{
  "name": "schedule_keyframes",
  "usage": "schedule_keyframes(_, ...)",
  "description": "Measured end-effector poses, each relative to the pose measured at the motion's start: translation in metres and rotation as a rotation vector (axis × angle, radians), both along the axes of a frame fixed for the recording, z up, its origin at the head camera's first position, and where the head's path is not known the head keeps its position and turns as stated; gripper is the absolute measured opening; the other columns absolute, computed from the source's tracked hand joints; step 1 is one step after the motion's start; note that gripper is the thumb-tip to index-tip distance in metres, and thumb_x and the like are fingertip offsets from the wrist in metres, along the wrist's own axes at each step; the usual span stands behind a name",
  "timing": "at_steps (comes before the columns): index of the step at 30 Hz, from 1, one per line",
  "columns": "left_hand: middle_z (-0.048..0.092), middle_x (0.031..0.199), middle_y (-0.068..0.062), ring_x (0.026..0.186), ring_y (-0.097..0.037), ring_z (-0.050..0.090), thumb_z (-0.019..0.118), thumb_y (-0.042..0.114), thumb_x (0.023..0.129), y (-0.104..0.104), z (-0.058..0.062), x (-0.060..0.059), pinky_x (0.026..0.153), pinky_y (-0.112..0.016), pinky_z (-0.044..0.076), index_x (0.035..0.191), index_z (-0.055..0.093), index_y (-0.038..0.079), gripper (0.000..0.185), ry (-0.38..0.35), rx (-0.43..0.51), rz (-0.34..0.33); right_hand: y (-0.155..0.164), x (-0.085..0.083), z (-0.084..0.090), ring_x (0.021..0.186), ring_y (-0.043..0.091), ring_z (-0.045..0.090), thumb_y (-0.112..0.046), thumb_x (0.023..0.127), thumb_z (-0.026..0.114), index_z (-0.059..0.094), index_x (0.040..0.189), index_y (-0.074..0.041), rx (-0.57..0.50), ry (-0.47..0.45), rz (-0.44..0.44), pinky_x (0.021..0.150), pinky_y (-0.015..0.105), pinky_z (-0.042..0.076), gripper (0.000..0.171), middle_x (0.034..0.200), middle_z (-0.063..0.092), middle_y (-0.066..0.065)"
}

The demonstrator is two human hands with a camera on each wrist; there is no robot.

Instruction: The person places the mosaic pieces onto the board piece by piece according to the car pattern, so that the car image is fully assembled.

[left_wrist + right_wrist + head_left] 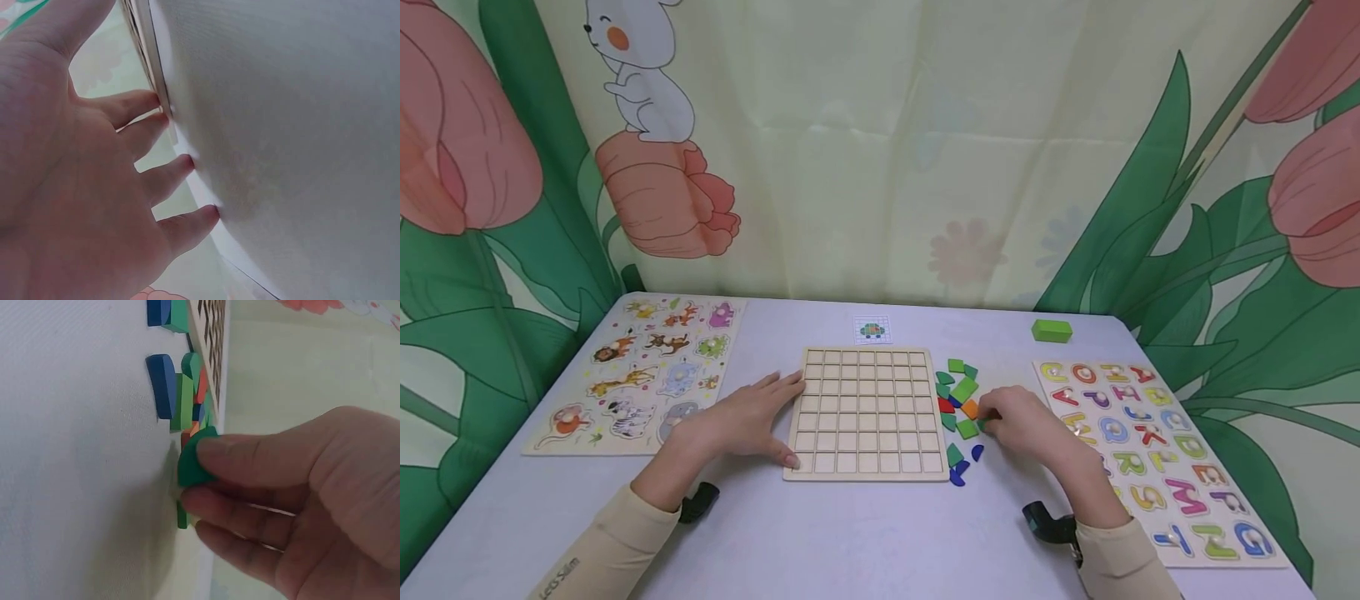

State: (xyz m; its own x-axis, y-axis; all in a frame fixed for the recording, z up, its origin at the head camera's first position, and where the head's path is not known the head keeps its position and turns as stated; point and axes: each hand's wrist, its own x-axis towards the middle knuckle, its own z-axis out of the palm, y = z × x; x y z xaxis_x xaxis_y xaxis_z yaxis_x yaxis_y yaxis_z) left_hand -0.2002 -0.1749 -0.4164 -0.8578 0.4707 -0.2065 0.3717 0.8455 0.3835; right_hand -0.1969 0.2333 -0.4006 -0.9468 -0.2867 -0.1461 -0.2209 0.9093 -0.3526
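A wooden grid board [865, 412] with empty square cells lies in the middle of the white table [865, 533]. My left hand [767, 417] lies flat beside it, and its straight fingers [147, 103] touch the board's left edge [153, 69]. To the right of the board sits a pile of small coloured pieces [958, 400], mostly green, with some blue, red and orange. My right hand [1000, 417] is at that pile. In the right wrist view its thumb and fingers [262, 456] pinch a dark green piece [194, 465] just above the table.
An animal peg puzzle [640, 371] lies at the left and an alphabet puzzle [1150, 450] at the right. A green block [1051, 331] and a small pattern card [872, 330] sit behind the board. A flower-print curtain [880, 150] closes off the back.
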Motion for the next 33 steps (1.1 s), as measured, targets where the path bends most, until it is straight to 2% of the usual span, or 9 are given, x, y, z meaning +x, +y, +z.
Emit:
schedule_keyframes(9,0.021,0.167,-0.004,0.153,-0.041,0.017,0.083,0.065,0.063,-0.001,0.0,0.0,0.117,-0.065,0.026,0.156,0.031,0.013,0.119,-0.004,-0.001,0.005,-0.007,-0.005,-0.002,0.084,0.015,0.058,-0.01,0.089,0.071,0.077,0.098,-0.017,-0.163,0.022,-0.007,0.078,0.03,0.052,0.013,0.09,0.068,-0.004)
schedule_keyframes(15,0.022,0.167,-0.005,0.153,-0.042,0.018,0.083,0.065,0.062,0.0,-0.001,0.001,0.117,-0.066,0.025,0.156,0.032,0.012,0.119,-0.006,0.005,0.011,-0.015,-0.008,-0.002,0.083,0.015,0.059,-0.013,0.089,0.073,0.077,0.097,-0.015,-0.277,-0.001,-0.03,0.074,0.026,0.053,0.01,0.09,0.069,-0.003)
schedule_keyframes(22,0.023,0.167,-0.005,0.153,-0.042,0.018,0.083,0.064,0.063,-0.001,-0.003,0.001,0.117,-0.065,0.026,0.156,0.032,0.012,0.119,0.007,-0.008,0.005,-0.026,-0.012,-0.008,0.082,0.017,0.058,-0.015,0.088,0.074,0.075,0.097,-0.015,-0.373,-0.047,-0.026,0.068,0.025,0.053,0.009,0.088,0.068,-0.002)
schedule_keyframes(33,0.021,0.167,-0.005,0.153,-0.041,0.017,0.083,0.065,0.063,-0.001,-0.001,-0.002,0.118,-0.064,0.025,0.156,0.032,0.012,0.119,0.011,-0.019,0.002,-0.046,-0.02,-0.008,0.083,0.018,0.06,-0.017,0.088,0.073,0.071,0.094,-0.018,-0.438,-0.061,-0.02,0.073,0.029,0.053,0.007,0.088,0.068,-0.001)
